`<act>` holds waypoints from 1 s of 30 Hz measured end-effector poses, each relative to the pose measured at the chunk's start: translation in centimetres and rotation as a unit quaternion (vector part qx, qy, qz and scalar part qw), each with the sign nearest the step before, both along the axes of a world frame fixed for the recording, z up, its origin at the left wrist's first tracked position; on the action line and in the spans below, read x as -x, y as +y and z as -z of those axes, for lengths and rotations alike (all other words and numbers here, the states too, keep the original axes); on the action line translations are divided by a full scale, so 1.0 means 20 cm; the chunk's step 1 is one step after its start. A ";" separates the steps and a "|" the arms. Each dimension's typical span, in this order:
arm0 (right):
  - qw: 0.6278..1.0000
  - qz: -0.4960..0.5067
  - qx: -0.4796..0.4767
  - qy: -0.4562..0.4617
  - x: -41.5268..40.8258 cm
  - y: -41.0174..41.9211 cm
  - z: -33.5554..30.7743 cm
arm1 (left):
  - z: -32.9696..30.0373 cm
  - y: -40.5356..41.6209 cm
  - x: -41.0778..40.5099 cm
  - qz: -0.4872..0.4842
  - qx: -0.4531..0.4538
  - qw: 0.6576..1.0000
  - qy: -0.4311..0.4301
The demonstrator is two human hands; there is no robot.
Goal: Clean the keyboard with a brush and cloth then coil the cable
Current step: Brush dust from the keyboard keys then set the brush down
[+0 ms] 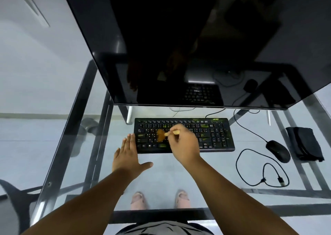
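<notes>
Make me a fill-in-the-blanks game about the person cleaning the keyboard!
1. The right hand holds a ____ whose bristles sweep the keyboard.
2. The left hand lies flat on the ____ table at the keyboard's left end.
3. The folded dark cloth lies to the right of the ____.
4. The big monitor behind the keyboard is switched ____.

Missing words: brush, glass, mouse, off

A black keyboard (pixel 184 135) with green-tinted keys, a brown-bristled brush (pixel 161 135), a black mouse (pixel 278 151), a black cloth (pixel 304 143), a clear glass worktop (pixel 53 136).
</notes>
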State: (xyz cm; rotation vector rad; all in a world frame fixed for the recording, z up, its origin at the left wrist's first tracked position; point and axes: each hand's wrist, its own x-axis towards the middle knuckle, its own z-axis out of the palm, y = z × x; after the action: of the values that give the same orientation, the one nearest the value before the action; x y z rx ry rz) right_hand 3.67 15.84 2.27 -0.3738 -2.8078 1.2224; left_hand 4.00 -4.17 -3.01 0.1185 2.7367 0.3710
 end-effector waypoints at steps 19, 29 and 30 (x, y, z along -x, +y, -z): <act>0.997 -0.013 -0.077 0.003 -0.01 -0.07 -0.02 | -0.01 -0.11 0.01 0.047 0.079 0.994 -0.059; 0.998 0.006 -0.063 0.005 -0.02 -0.03 -0.01 | 0.00 -0.12 0.00 0.050 0.080 0.994 -0.057; 0.999 0.013 -0.033 0.022 -0.02 -0.03 -0.01 | 0.00 -0.12 0.00 0.050 0.080 0.994 -0.056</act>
State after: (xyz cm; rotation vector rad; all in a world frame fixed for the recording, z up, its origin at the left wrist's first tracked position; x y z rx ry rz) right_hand 4.05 15.21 2.52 -0.3741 -2.7883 1.1164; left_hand 3.93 -6.56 -3.06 0.1864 2.6241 0.1255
